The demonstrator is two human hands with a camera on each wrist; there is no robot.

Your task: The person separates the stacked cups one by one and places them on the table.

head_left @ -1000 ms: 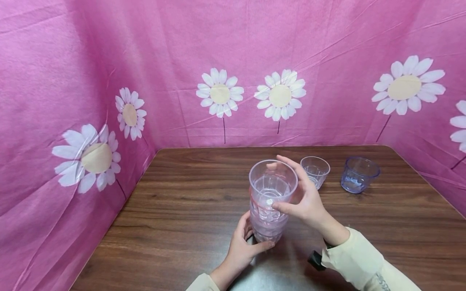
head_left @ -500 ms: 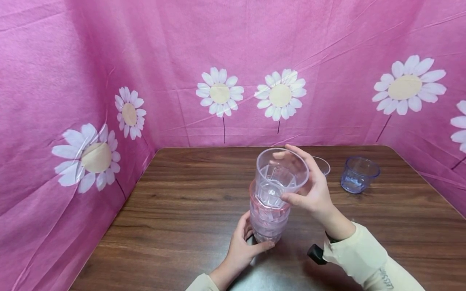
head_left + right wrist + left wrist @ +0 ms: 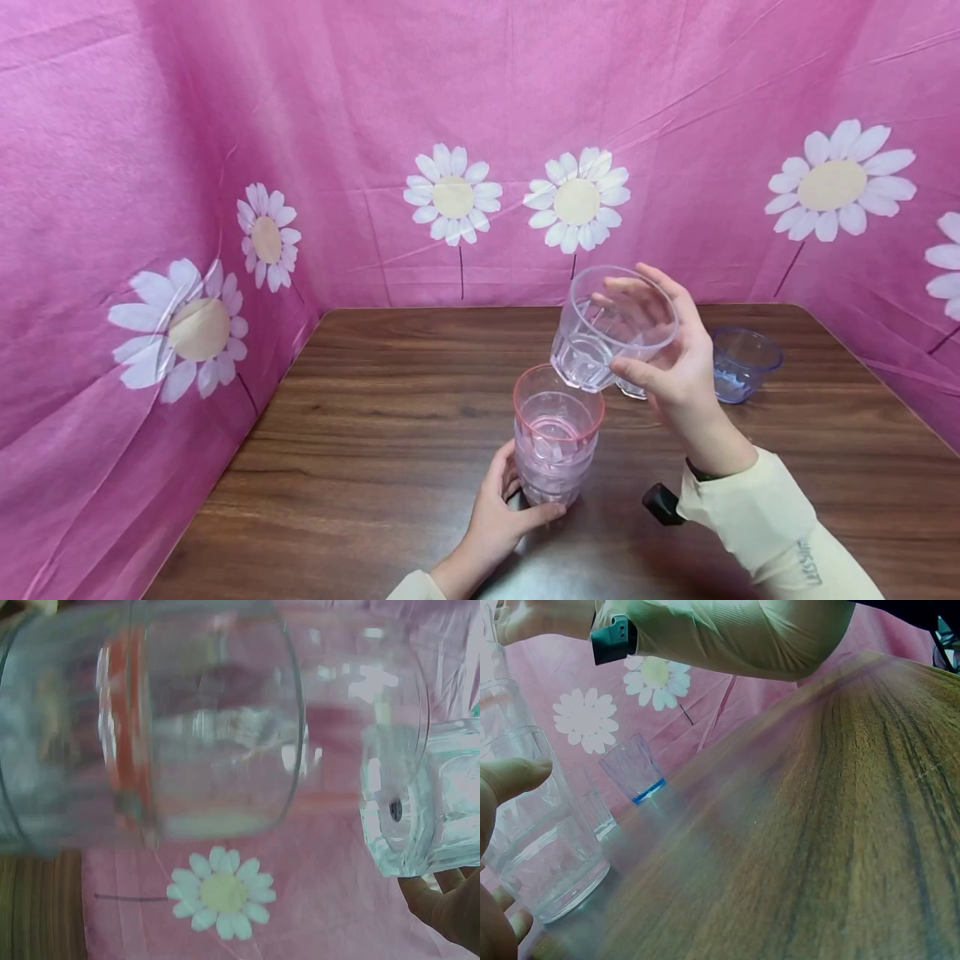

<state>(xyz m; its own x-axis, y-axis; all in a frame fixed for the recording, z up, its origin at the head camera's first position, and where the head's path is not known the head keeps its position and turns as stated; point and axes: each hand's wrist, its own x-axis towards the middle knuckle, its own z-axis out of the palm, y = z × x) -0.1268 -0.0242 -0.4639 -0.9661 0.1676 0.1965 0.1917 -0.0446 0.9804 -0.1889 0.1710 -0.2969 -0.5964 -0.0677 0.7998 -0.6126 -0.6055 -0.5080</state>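
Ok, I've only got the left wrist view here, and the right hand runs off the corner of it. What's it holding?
Observer: From the head view, the right hand is holding a clear cup, fingers round the far side.
Operator: Which way up? I get just a sliver of it.
Observer: Open end up. You can look down into it from the head camera.
Operator: And the stack in the left hand? Its upper end is washed out and cut off for me.
Observer: The top cup there has a red rim, easy to see from above.
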